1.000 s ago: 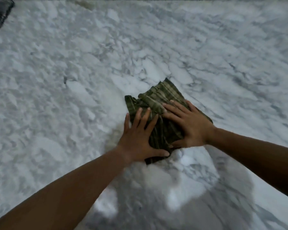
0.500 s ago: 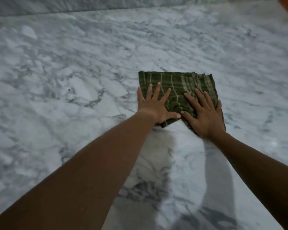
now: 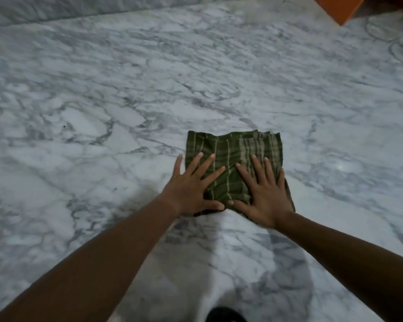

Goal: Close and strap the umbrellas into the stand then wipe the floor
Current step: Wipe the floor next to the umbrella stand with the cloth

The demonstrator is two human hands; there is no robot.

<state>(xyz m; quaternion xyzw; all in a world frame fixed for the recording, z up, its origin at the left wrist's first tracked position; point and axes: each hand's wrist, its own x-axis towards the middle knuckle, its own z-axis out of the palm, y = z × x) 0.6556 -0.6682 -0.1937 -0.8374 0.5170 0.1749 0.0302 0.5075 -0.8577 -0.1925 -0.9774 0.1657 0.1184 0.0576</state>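
A folded green checked cloth (image 3: 236,147) lies flat on the white and grey marble floor (image 3: 98,108), a little right of centre. My left hand (image 3: 191,189) rests palm down on the cloth's near left corner, fingers spread, with the outer fingers over the cloth's edge on the floor. Beside it my right hand (image 3: 264,196) presses flat on the cloth's near right part, fingers spread too. The two thumbs almost touch. Neither hand grips the fabric. No umbrella or stand is in view.
An orange object (image 3: 335,8) juts in at the top right corner. A marble edge or skirting (image 3: 56,8) runs along the top left. A dark shape (image 3: 223,316) shows at the bottom edge between my arms. Open floor lies left and ahead.
Both hands have slid the cloth across the floor, first away and to the right, then back towards me. The cloth has turned square to the view. The orange object has come into sight.
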